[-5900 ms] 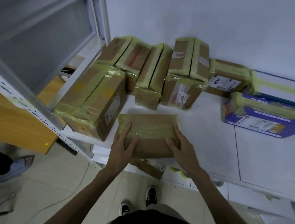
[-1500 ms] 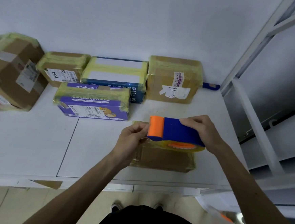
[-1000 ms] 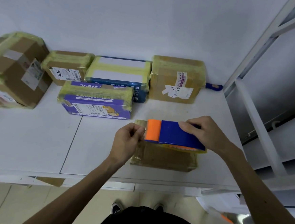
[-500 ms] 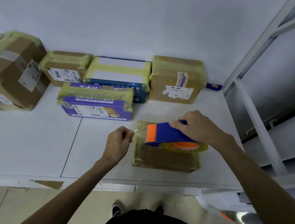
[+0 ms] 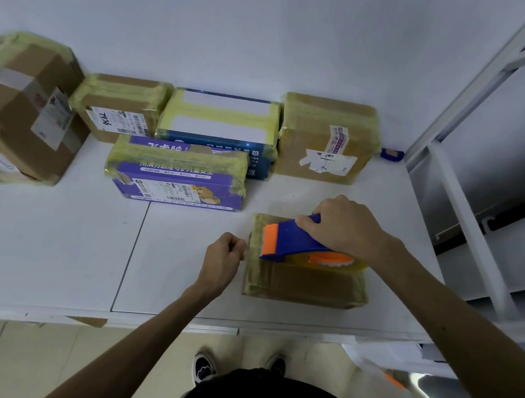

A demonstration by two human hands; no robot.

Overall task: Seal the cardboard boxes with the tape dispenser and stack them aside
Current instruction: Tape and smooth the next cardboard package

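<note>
A small flat cardboard box [image 5: 311, 286], partly wrapped in yellowish tape, lies near the front right of the white table [image 5: 62, 246]. My right hand [image 5: 343, 227] grips the handle of the blue and orange tape dispenser [image 5: 286, 240], which rests tilted on the box's top, its orange end towards the left. Its tape roll [image 5: 328, 262] lies over the box's middle. My left hand [image 5: 222, 255] is curled at the box's left edge, thumb and finger pinching the tape end there.
Taped boxes stand along the wall: a large brown one [image 5: 27, 101] at the left, a labelled one [image 5: 120, 109], a blue-white one [image 5: 220, 117], a purple one [image 5: 178, 176] and a brown one [image 5: 325, 141]. A white metal frame [image 5: 473, 215] bounds the right side.
The dispenser has come down from mid-air onto the small box's top. My left hand drew the tape end leftwards and now holds it at the box's left edge.
</note>
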